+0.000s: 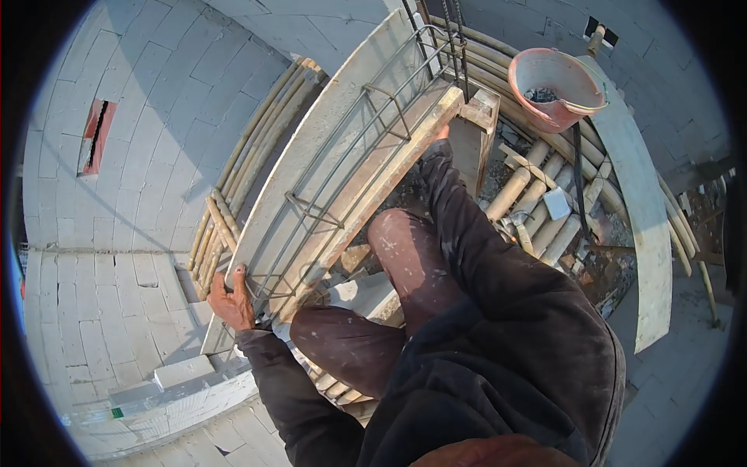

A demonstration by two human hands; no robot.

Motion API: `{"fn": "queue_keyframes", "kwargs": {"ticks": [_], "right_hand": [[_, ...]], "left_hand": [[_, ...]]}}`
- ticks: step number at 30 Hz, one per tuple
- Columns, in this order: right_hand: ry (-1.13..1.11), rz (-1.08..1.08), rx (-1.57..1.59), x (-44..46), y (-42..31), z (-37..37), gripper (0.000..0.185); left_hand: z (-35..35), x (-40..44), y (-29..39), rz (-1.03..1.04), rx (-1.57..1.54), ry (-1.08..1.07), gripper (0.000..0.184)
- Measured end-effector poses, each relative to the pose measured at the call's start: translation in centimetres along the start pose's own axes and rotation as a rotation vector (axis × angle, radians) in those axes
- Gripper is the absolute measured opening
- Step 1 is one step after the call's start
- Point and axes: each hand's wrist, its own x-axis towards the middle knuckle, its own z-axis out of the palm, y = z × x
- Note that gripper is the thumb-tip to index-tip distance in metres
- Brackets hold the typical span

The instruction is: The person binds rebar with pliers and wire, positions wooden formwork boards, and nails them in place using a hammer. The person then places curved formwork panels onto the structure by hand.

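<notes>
My left hand (232,303) is closed on the near end of a long pale formwork board (331,117), its thumb and fingers at the board's edge. Alongside this board runs a cage of steel rebar (311,167) with square stirrups, lying between it and a wooden plank (373,183). My right hand (443,133) is at the far end of the plank, near a wooden block (480,109). Only a small part of that hand shows past the dark sleeve and the plank, so its fingers are hidden.
A reddish bucket (548,109) with dark material inside stands at the upper right. Bamboo poles (510,194) and rubble lie below it. Another pale board (650,233) leans at the right. Grey block walls (156,101) surround the spot; several bamboo poles (257,140) stand left of the formwork.
</notes>
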Motion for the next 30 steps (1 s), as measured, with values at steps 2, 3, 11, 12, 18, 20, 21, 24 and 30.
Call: {"fn": "queue_keyframes", "kwargs": {"ticks": [2, 3, 11, 12, 18, 20, 21, 24, 30], "right_hand": [[-0.047, -0.068, -0.122, 2.2, 0.3, -1.8, 0.067], [-0.096, -0.145, -0.236, 2.2, 0.3, -1.3, 0.069], [-0.333, 0.133, 0.18, -7.1, -1.2, 6.6, 0.067], [-0.418, 0.152, 0.21, -6.0, -1.5, 5.5, 0.067], [-0.32, 0.095, -0.186, -6.5, -1.5, 4.7, 0.075], [-0.347, 0.176, -0.119, -6.4, -1.0, 4.7, 0.079], [-0.377, 0.254, -0.035, -6.3, -0.7, 4.5, 0.082], [-0.481, 0.395, 0.107, -5.4, 0.8, 4.0, 0.085], [-0.058, 0.233, -0.593, -6.2, -2.1, -1.9, 0.059]], "left_hand": [[-0.2, -0.3, 0.2, 0.059, 0.158, 0.032, 0.036], [0.0, -0.5, 0.2, 0.046, 0.156, 0.037, 0.036], [-0.6, 0.9, 1.3, 0.099, 0.104, 0.228, 0.034], [-0.3, 1.5, 1.8, 0.126, 0.098, 0.269, 0.034], [0.3, 2.2, 2.0, 0.149, 0.057, 0.255, 0.033], [0.1, 2.3, 1.9, 0.09, -0.033, 0.284, 0.036], [0.0, 2.2, 1.8, 0.076, -0.03, 0.273, 0.036], [0.0, 2.1, 1.5, 0.071, -0.018, 0.291, 0.036], [-2.4, 3.3, -0.3, 0.104, 0.013, 0.205, 0.037]]}}
